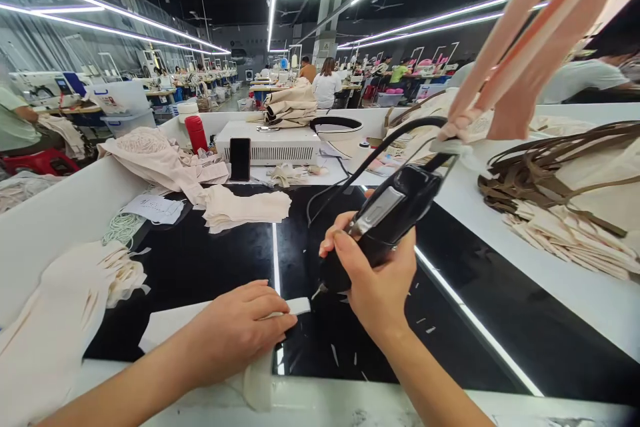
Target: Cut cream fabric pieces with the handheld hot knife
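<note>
My right hand [383, 273] is closed around a black corded hand-held cutter [387, 213] with a silver lever on its side. Its narrow tip points down and left, close above the black table top [200, 260]. Peach-coloured bands [500, 73] are tied to the cutter's rear end and run up out of view. My left hand [245, 327] presses on a white fabric piece [173, 317], thumb and fingers closed over it. The fabric's narrow end [300, 305] sticks out past the fingertips, a little left of the cutter tip and apart from it.
Thin white scraps [335, 355] lie right of my hands. Stacked cream fabric pieces [245, 207] lie ahead, and more [70, 307] at left. Behind stand a vented white box [270, 143], a phone [240, 159] and a red bottle [196, 133]. Brown straps [530, 177] are heaped at right.
</note>
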`<state>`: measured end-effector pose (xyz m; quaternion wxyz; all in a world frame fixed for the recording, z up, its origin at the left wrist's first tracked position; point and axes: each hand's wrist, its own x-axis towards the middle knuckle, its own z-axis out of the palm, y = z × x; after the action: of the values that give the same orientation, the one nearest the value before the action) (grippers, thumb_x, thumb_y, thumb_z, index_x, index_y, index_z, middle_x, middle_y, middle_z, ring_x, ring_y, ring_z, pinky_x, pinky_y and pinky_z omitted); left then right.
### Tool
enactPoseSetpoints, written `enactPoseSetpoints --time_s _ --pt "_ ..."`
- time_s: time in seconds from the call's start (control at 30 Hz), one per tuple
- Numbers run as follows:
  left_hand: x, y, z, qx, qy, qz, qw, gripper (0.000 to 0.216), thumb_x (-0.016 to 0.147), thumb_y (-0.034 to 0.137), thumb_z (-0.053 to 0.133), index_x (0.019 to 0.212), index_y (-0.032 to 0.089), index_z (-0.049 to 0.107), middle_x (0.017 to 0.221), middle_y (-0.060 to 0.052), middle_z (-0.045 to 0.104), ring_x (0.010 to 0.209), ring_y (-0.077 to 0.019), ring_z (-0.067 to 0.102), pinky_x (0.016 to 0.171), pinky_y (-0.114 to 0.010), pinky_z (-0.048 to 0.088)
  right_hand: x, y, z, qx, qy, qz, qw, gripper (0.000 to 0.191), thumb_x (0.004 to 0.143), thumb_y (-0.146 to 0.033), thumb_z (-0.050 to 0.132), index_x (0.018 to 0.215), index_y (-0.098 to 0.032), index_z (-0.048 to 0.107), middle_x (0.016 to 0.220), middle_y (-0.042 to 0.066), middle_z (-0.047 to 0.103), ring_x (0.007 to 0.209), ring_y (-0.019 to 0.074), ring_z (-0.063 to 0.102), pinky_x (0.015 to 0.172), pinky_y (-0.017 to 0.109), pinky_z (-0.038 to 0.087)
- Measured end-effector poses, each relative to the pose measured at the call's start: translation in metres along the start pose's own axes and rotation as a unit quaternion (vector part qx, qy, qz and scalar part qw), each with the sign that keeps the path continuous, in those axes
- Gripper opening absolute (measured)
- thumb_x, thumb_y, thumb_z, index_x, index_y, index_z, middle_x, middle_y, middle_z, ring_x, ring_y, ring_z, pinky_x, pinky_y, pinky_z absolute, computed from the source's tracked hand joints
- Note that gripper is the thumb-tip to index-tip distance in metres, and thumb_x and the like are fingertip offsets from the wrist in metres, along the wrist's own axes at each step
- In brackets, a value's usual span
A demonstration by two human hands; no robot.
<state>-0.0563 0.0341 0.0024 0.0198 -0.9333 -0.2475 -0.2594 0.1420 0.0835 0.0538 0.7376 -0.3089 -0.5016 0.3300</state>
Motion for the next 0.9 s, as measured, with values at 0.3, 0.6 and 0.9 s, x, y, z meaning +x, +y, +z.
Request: enactPoseSetpoints --time_s 0.3,0.6,0.9 --pt "0.009 -0.016 0.025 0.051 -0.061 0.004 0.997 0.021 0.109 0.021 0.054 0.126 0.015 0.064 0.108 -0.008 0.069 0.103 -0.0218 0.07 0.105 -0.043 0.058 -0.003 0.004 0.002 -0.003 -0.027 -0.001 1.0 0.028 0.081 -0.024 0.079 0.095 -0.027 0.054 0.074 -0.008 0.067 0.055 0.0121 0.063 0.053 0.028 0.058" --pt "0.007 -0.015 0.022 0.066 -0.055 -0.002 0.996 0.017 0.108 0.022 0.058 0.121 0.014 0.066 0.108 -0.007 0.071 0.101 -0.0201 0.071 0.101 -0.04 0.06 -0.004 0.005 0.003 -0.001 -0.033 -0.004 0.999 0.029 0.081 -0.022 0.078 0.096 -0.027 0.053 0.076 -0.008 0.066 0.056 0.0109 0.062 0.055 0.027 0.058" --pt "0.006 -0.015 0.021 0.07 -0.045 0.0 0.997 0.026 0.114 0.028 0.045 0.124 0.013 0.064 0.107 -0.006 0.071 0.101 -0.019 0.071 0.102 -0.038 0.06 -0.005 0.008 0.007 0.001 -0.041 -0.002 0.999 0.036 0.082 -0.022 0.078 0.106 -0.028 0.051 0.077 -0.008 0.066 0.055 0.0114 0.062 0.056 0.028 0.058"
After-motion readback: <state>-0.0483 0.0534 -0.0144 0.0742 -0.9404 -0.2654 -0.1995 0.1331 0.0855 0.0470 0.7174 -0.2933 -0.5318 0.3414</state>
